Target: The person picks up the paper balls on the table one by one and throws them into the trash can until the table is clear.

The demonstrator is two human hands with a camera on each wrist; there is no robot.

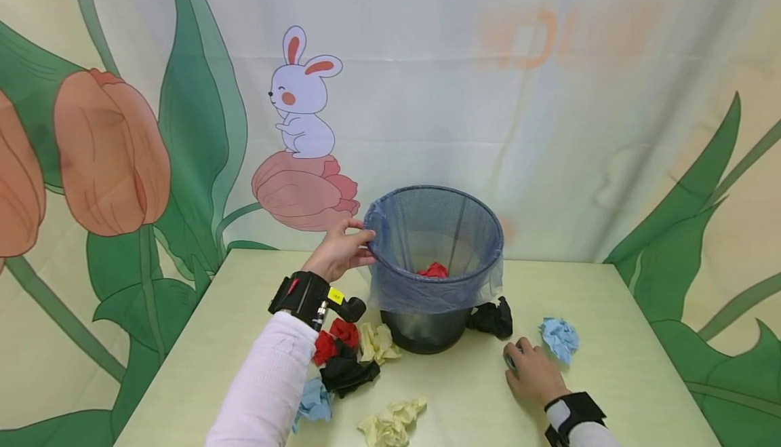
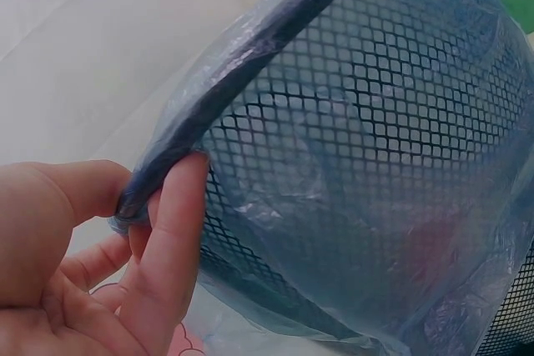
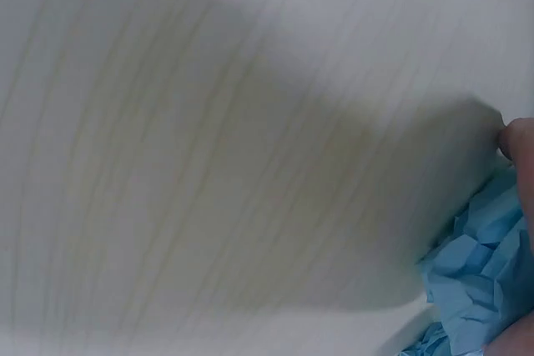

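A black mesh wastebasket [image 1: 421, 333], lined with a translucent blue plastic bag [image 1: 421, 295], stands at the back middle of the table. My left hand [image 1: 342, 249] pinches its left rim, thumb and fingers on either side in the left wrist view, with the bag [image 2: 334, 172] folded over the edge. Inside the basket lies a crumpled red paper [image 1: 434, 270]. Low over the table at the right, my right hand [image 1: 538, 374] grips a crumpled blue paper ball [image 3: 476, 268], mostly hidden by the hand in the head view. Another blue paper ball [image 1: 559, 340] lies just beyond that hand.
Black crumpled paper [image 1: 493, 318] lies right of the basket. To its left, near my left forearm, are red [image 1: 344, 332], cream [image 1: 377, 344], black [image 1: 348, 371] and blue [image 1: 314, 401] crumples. More cream paper [image 1: 390, 425] lies in front. A printed curtain [image 1: 427, 94] hangs behind.
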